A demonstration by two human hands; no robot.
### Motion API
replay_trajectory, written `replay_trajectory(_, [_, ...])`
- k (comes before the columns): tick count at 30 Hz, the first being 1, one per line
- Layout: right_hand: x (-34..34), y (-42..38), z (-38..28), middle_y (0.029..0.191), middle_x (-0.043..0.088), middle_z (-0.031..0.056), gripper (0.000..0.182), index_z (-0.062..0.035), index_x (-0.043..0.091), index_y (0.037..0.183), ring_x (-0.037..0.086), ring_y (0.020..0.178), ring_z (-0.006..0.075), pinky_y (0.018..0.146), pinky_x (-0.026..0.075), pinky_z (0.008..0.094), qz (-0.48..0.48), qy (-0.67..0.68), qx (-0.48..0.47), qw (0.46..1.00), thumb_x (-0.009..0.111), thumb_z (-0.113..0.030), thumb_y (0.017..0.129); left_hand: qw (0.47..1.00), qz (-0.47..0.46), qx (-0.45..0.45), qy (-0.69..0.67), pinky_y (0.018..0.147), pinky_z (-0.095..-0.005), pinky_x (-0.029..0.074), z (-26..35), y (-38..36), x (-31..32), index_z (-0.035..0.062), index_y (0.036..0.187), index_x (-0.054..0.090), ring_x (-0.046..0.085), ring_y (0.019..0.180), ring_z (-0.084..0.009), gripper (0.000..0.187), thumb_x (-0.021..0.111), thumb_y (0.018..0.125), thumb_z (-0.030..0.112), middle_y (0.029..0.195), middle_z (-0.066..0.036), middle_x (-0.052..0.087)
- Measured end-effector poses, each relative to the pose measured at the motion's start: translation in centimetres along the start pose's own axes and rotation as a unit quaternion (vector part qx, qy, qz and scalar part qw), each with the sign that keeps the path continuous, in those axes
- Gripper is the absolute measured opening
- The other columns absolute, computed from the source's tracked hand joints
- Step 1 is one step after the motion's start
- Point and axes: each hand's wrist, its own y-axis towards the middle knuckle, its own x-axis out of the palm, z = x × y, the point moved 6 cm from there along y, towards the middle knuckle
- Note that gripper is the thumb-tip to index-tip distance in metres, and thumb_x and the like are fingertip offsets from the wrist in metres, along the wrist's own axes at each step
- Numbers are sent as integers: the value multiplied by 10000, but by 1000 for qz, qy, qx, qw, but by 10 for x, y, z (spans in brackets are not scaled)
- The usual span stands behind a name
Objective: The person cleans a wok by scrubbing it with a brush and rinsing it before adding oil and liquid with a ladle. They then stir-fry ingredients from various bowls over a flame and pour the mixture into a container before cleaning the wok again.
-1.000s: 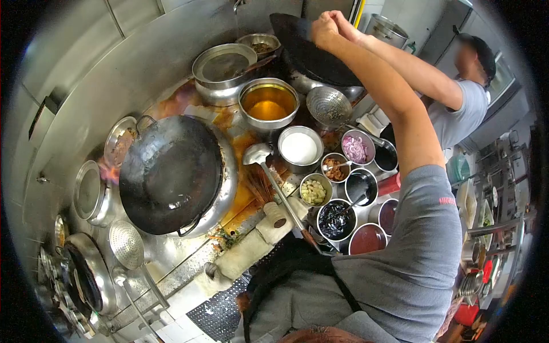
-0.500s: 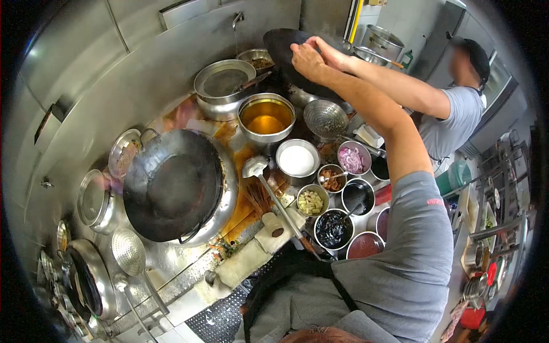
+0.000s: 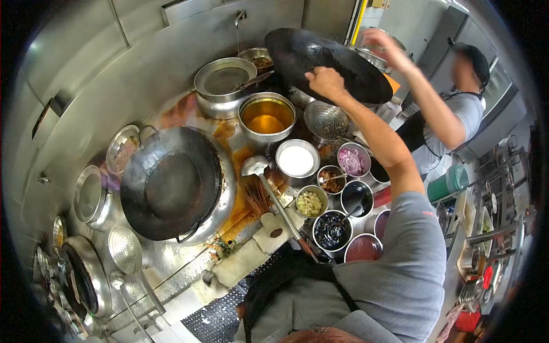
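My right hand is closed in a fist in front of the tilted black wok at the back. Whether it grips the wok or something small, I cannot make out. My left hand is out of view. Below my forearm are a perforated strainer and a metal pot of amber oil. A second black wok sits on the left burner, with faint smoke over it.
A person's raised hand is at the upper right. Bowls of sliced onion, white powder or liquid and dark sauce stand nearby. A ladle lies across the counter; a skimmer lies left.
The other person's hand has pulled away from mine, up and to the right. My right hand has moved slightly right and down, and more of the back wok shows.
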Motion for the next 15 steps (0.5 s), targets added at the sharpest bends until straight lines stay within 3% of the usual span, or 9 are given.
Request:
replay_trajectory(3, [-53,16,26,1044,697,251,573,-52,739,1016,679,1015,398,890,538,488,37,-20,26,999,555,-583,901,1000,6,-6,-3,686,-490,494,-4,-7,0,-16,813,673,627,757,-435,327,521,904,259,840,-255,655])
replay_trajectory(7, [-133,54,56,967,708,243,619,-52,754,940,682,976,409,857,547,490,138,-62,10,988,521,-624,904,1000,13,-8,-6,686,-492,494,-8,-16,4,-17,810,672,628,758,-436,329,520,903,260,841,-257,655])
replay_trajectory(9, [-168,73,64,828,702,195,570,-45,753,942,698,830,336,757,544,449,244,-103,-16,964,527,-568,936,1000,15,-14,-3,685,-492,495,-12,-24,4,-17,808,672,628,758,-436,330,519,902,260,841,-258,655])
replay_trajectory(11, [-219,48,48,929,680,248,362,18,676,957,672,878,441,805,535,549,357,-8,20,934,542,-311,886,1000,16,-16,-1,685,-493,495,-12,-28,5,-17,807,672,629,759,-436,331,518,902,260,842,-258,655])
replay_trajectory(13, [-247,78,64,935,673,280,412,25,677,952,682,870,431,757,551,505,378,-66,9,924,509,-349,907,1000,17,-16,0,685,-493,495,-9,-28,4,-18,805,672,629,759,-437,332,518,901,260,842,-259,655])
replay_trajectory(15, [-285,65,56,922,683,283,433,13,688,944,685,851,434,749,543,524,372,-82,46,924,501,-376,906,1000,18,-16,-1,685,-494,495,-9,-28,5,-18,804,672,629,759,-437,333,517,901,261,843,-260,655])
